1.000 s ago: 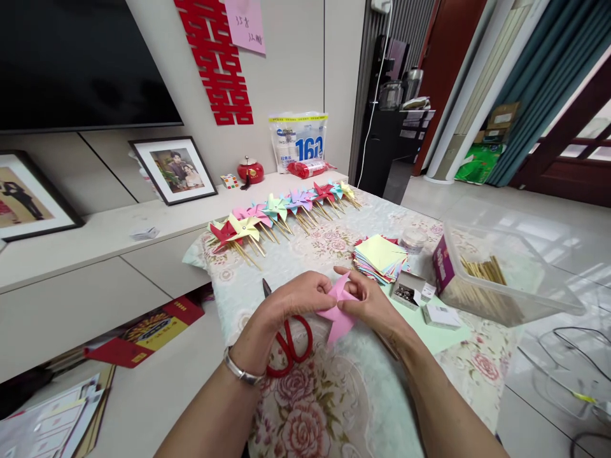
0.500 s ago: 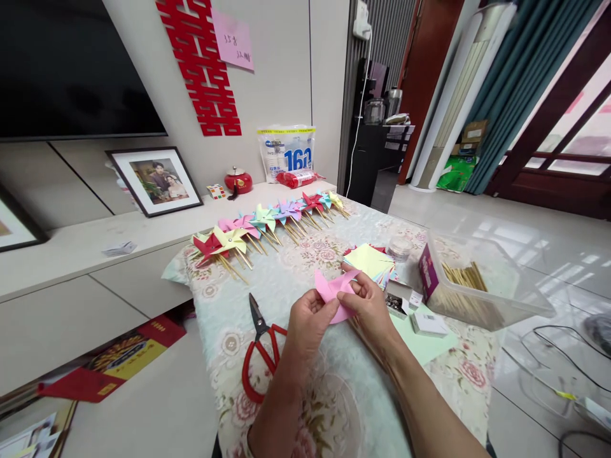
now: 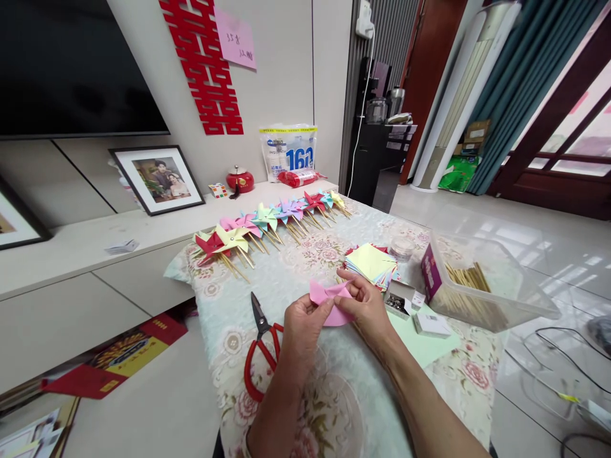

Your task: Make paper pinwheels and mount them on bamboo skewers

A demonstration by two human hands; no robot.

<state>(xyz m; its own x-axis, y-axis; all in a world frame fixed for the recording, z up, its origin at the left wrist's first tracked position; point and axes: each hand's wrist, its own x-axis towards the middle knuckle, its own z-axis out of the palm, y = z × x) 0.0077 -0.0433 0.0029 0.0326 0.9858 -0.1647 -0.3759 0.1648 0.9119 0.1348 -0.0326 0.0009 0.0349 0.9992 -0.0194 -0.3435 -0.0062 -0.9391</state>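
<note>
Head view: since half a second ago the pink paper [image 3: 329,301] has tipped flatter and sunk slightly. Left hand [image 3: 305,321] and right hand [image 3: 365,305] both pinch it above the counter [image 3: 286,267], beside red scissors [image 3: 260,350], folding apparently continuing.

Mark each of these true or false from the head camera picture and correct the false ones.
1. Both hands hold the pink paper piece. True: left hand and right hand pinch it.
2. The red-handled scissors lie right of the hands. False: they lie on the floral tablecloth to the left.
3. The row of finished pinwheels lies along the far edge. True.
4. The clear plastic box holds folded paper squares. False: it holds wooden sticks; the paper stack lies beside it.
5. The left hand grips the scissors. False: it holds the paper.
</note>
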